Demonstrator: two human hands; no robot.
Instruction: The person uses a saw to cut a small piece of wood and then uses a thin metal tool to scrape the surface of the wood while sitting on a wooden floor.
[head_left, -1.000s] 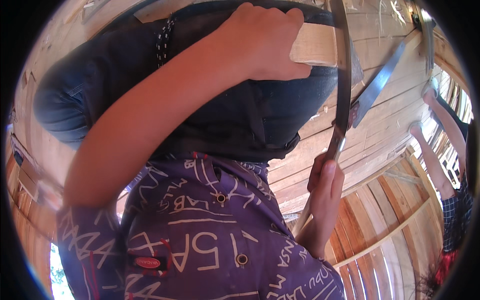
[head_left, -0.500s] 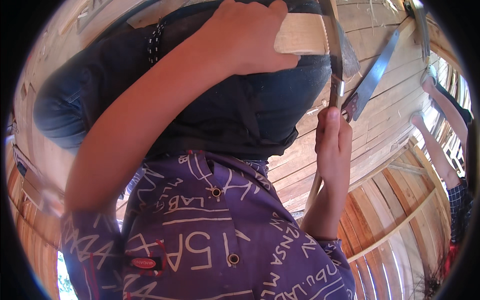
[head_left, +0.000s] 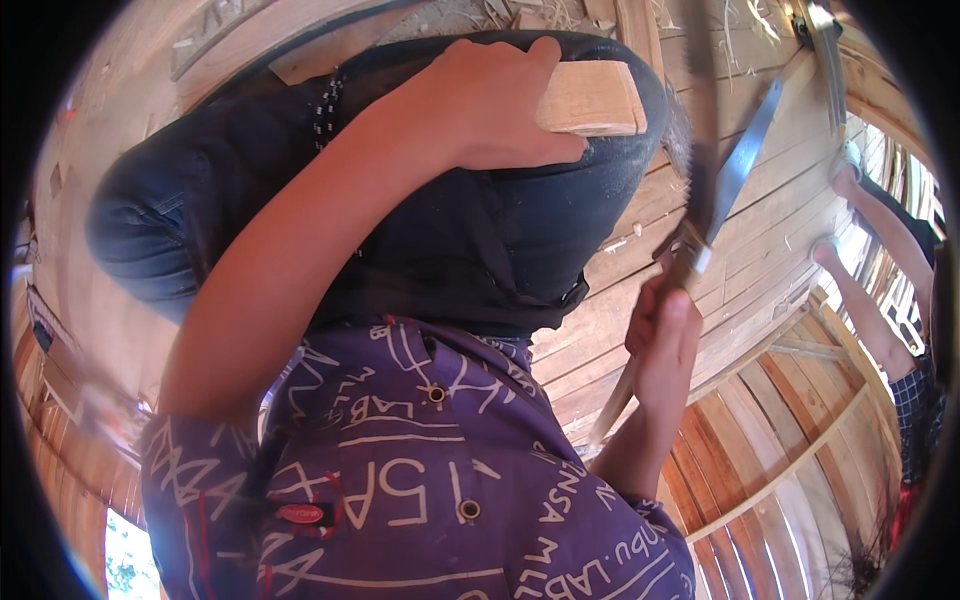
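Observation:
My left hand (head_left: 510, 110) is closed round a pale wooden block (head_left: 597, 98), which rests on my dark-trousered knee (head_left: 570, 190). The block's cut end points right, past my fingers. In my right hand (head_left: 662, 315) is a long-handled knife (head_left: 703, 110), gripped just below the metal collar. Its dark blade stands away from me, right of the block and apart from it, smeared by motion. The handle's rear end runs back along my forearm. Behind the knife a handsaw (head_left: 750, 145) lies on the floor, its grip partly hidden.
Slatted wooden boards (head_left: 770, 225) make up the floor, with shavings (head_left: 745, 25) scattered at the far side. Planks (head_left: 260, 35) lie at the upper left. Another person's bare legs (head_left: 875, 225) are at the right. A low board structure (head_left: 760, 430) stands at the lower right.
The knife has come away from the block's end, shifting right and toward me with my right hand. My left hand and the block sit slightly lower in the picture, as does my knee.

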